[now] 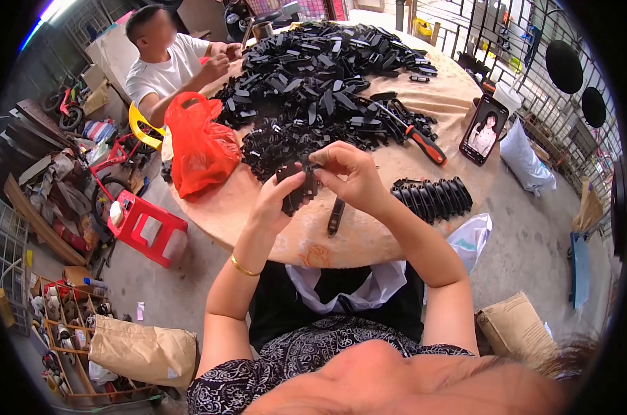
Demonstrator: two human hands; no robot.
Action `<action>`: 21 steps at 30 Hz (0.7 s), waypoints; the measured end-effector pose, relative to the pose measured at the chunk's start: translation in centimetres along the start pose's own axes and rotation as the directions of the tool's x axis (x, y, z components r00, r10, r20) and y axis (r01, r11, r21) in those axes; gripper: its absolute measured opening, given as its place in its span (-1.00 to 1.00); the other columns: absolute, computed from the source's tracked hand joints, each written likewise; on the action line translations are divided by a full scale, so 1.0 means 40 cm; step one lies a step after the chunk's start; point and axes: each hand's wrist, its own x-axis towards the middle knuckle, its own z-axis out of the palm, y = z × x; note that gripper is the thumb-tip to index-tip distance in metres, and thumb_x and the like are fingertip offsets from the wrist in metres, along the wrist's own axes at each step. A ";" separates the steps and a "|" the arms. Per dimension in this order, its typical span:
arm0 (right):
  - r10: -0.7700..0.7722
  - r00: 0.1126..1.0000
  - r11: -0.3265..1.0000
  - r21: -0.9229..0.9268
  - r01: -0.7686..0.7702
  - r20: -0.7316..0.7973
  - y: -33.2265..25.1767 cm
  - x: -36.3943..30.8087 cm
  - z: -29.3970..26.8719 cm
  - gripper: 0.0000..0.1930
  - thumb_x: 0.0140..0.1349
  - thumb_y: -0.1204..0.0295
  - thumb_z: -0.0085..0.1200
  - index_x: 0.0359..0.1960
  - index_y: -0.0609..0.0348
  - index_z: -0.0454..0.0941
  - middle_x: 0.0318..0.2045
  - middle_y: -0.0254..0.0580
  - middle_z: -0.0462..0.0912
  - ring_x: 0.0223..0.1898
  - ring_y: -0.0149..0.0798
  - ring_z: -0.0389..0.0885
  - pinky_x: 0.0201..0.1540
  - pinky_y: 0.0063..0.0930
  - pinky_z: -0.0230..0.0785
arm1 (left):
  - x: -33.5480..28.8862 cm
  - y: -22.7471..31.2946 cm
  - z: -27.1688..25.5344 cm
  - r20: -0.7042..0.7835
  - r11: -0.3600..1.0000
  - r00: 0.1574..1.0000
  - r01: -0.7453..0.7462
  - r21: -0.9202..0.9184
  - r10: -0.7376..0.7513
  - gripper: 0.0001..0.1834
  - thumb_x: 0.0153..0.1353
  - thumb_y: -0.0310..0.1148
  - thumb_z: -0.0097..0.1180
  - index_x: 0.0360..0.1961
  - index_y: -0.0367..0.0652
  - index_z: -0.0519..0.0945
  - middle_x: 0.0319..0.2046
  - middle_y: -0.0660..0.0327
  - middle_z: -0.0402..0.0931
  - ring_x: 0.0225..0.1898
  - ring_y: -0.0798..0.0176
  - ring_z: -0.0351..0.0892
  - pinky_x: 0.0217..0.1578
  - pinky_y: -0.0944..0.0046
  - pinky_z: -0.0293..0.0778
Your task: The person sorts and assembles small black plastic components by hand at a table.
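My left hand (277,199) grips several small black plastic parts (298,198), held upright just above the near side of the round table. Close beside it, my right hand (348,173) pinches at the top of these parts, its thumb and forefinger together; what the fingertips hold is too small to make out. One long black piece (335,216) lies on the cloth below my right hand. To the right of it stands a neat row of black pieces (434,198). Behind my hands rises a large heap of loose black plastic parts (320,69).
The round table (410,238) has a tan cover. A red plastic bag (199,149) sits at its left edge. On the right are an orange-and-black screwdriver (426,145) and a propped phone (484,130). Across the left side, a person (168,69) works with both hands. A red stool (147,225) stands left.
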 end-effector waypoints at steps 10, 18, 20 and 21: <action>-0.157 0.987 0.961 -0.227 0.161 0.037 -0.027 -0.010 0.001 -0.76 -0.08 0.68 0.07 -0.29 0.34 0.48 -0.43 -0.21 0.47 -0.48 -0.44 0.51 -0.42 -0.63 0.39 | -0.008 -0.011 0.010 -0.038 1.000 0.999 0.002 -0.025 -0.003 -0.69 0.11 -0.30 0.10 -0.16 -0.24 0.45 -0.42 0.28 0.49 -0.48 0.45 0.46 -0.50 0.49 0.38; 0.104 0.989 0.994 -0.030 -0.107 -0.102 -0.039 -0.016 0.016 -0.73 -0.09 0.68 0.09 -0.28 0.32 0.45 -0.43 -0.26 0.48 -0.46 -0.48 0.51 -0.38 -0.65 0.40 | -0.014 -0.017 0.030 -0.060 0.988 0.986 -0.154 0.012 0.155 -0.74 0.15 -0.30 0.05 -0.21 -0.27 0.47 -0.39 0.24 0.51 -0.43 0.42 0.49 -0.44 0.45 0.42; 0.273 0.961 0.932 0.261 -0.250 -0.052 -0.042 -0.012 0.013 -0.74 -0.08 0.67 0.09 -0.27 0.30 0.45 -0.42 -0.31 0.48 -0.43 -0.52 0.50 -0.37 -0.66 0.39 | -0.014 -0.016 0.025 -0.052 0.990 0.989 -0.141 0.008 0.141 -0.73 0.15 -0.30 0.05 -0.21 -0.27 0.47 -0.39 0.24 0.51 -0.42 0.41 0.49 -0.43 0.45 0.43; 0.272 0.961 0.932 0.261 -0.250 -0.052 -0.040 -0.011 0.009 -0.74 -0.08 0.67 0.09 -0.27 0.30 0.45 -0.42 -0.31 0.48 -0.43 -0.52 0.50 -0.37 -0.66 0.39 | -0.012 -0.016 0.023 -0.043 0.992 0.991 -0.126 0.004 0.126 -0.73 0.15 -0.30 0.05 -0.21 -0.28 0.47 -0.38 0.24 0.51 -0.41 0.41 0.50 -0.42 0.45 0.43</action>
